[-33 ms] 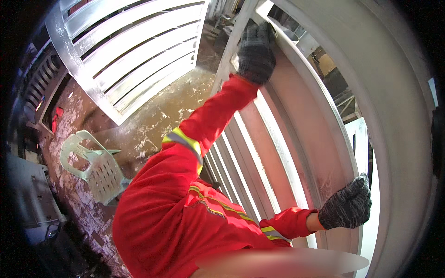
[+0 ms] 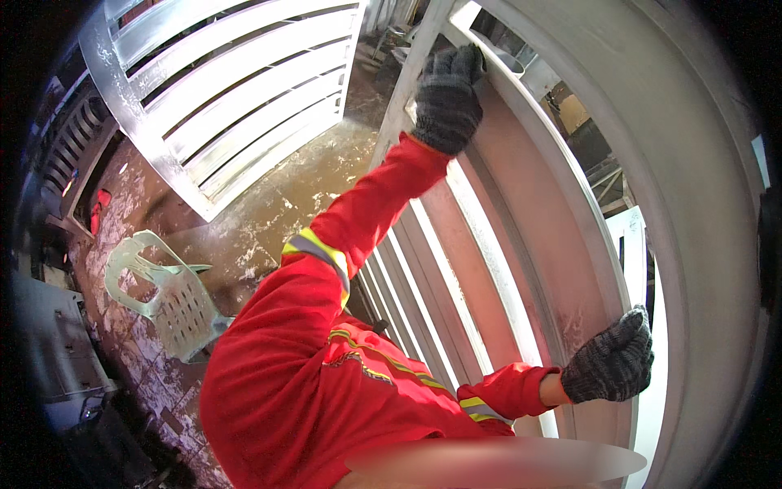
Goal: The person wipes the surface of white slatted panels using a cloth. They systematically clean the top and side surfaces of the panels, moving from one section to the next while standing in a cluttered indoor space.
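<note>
A large slatted panel, grey-white with pinkish slats, stands close in front of me on the right. My left hand, in a dark grey knit glove, is at the far end of its widest slat, beside the frame corner. Its fingers are bent and pressed together against the surface; whatever they hold is hidden. Nearer and to the right, my right hand, in a matching glove, is closed round the long edge of the same slat. Both arms wear red sleeves with reflective bands.
Another slatted panel, bright white, stands at the far left. A pale green plastic chair is on the stained floor at left. A dark slatted piece stands at the left rim. A broad grey frame member curves along the right.
My left hand has shifted slightly nearer and to the left along the slat, its wrist turning a little. My right hand keeps its place on the edge.
</note>
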The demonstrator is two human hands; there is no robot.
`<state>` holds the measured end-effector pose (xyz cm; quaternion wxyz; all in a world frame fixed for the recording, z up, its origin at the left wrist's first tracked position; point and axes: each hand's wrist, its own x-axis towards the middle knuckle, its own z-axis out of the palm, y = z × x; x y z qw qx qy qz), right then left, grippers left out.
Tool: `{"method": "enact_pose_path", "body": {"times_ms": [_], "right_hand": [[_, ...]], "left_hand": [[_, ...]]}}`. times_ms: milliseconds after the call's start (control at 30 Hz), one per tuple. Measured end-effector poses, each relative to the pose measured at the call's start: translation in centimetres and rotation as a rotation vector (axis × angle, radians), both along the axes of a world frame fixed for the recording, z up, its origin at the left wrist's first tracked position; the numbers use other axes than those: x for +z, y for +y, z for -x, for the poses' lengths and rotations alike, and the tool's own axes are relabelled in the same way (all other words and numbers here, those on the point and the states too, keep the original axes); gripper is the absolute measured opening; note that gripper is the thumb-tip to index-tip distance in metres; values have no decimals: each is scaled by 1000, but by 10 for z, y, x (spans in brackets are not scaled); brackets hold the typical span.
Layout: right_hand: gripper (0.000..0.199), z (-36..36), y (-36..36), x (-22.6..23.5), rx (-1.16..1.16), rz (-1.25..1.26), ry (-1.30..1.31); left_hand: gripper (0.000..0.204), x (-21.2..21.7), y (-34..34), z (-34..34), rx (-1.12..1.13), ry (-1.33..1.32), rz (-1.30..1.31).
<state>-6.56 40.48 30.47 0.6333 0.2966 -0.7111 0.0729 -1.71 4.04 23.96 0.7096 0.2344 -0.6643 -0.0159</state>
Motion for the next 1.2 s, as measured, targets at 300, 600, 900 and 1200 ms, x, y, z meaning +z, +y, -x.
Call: {"method": "enact_pose_path", "body": {"times_ms": [300, 600, 900, 1200], "right_hand": [[29, -9, -4, -1, -32, 46, -53], [29, -9, -5, -4, -87, 103, -96], [27, -7, 4, -9, -164, 10, -33], [28, 1, 10, -16, -260, -64, -123]], "left_hand": [[43, 9, -14, -6, 56, -64, -132], [42, 17, -32, -7, 153, -142, -169], [27, 15, -16, -1, 120, -25, -192], [49, 0, -3, 5, 118, -96, -71]]}}
